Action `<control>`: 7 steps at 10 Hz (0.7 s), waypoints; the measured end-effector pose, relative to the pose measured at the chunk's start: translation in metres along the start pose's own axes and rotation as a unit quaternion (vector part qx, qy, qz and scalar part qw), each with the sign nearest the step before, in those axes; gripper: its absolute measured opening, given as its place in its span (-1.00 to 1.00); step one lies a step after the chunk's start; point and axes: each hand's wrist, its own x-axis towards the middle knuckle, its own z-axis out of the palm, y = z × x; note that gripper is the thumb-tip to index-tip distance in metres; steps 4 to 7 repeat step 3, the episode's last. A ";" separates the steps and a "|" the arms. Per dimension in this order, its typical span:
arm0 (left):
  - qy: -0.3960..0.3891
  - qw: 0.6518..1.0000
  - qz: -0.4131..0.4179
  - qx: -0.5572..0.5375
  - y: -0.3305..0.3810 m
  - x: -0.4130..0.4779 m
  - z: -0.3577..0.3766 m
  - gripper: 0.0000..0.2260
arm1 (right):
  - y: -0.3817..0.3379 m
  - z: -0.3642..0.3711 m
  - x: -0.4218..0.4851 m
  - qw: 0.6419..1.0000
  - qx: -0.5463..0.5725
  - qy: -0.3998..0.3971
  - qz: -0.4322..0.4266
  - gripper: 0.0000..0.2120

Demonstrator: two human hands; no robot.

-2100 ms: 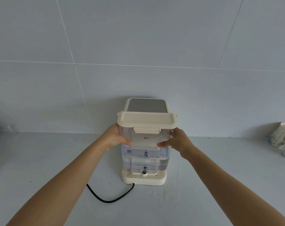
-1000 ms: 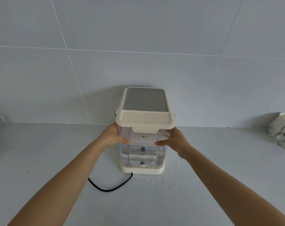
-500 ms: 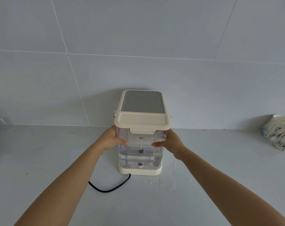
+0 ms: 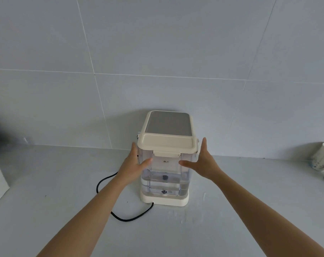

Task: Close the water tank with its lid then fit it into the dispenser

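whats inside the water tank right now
Through the clear walls of the water tank, water fills the lower part, with a small dark fitting near the bottom. The cream lid covers the top, and the tank's back side is hidden.

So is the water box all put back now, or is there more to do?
Nearly finished. The lid is on the water tank, and the tank stands upright on the dispenser base. The left hand rests open against the tank's side; the right hand is open, just off the other side. Whether it sits fully home can't be seen. All that looks left is taking the hands away.
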 end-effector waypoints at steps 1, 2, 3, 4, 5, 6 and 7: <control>0.033 0.998 0.034 0.050 0.020 -0.001 -0.007 -0.25 | -0.013 -0.015 -0.005 0.998 -0.059 0.016 -0.032 0.14; 0.069 0.982 0.075 0.162 0.046 0.006 -0.014 -0.31 | -0.031 -0.031 -0.007 0.990 -0.119 0.039 -0.070 0.06; 0.099 0.959 0.121 0.237 0.074 0.015 -0.021 -0.35 | -0.049 -0.044 -0.007 0.976 -0.178 0.062 -0.110 -0.07; 0.099 0.959 0.121 0.237 0.074 0.015 -0.021 -0.35 | -0.049 -0.044 -0.007 0.976 -0.178 0.062 -0.110 -0.07; 0.099 0.959 0.121 0.237 0.074 0.015 -0.021 -0.35 | -0.049 -0.044 -0.007 0.976 -0.178 0.062 -0.110 -0.07; 0.099 0.959 0.121 0.237 0.074 0.015 -0.021 -0.35 | -0.049 -0.044 -0.007 0.976 -0.178 0.062 -0.110 -0.07; 0.099 0.959 0.121 0.237 0.074 0.015 -0.021 -0.35 | -0.049 -0.044 -0.007 0.976 -0.178 0.062 -0.110 -0.07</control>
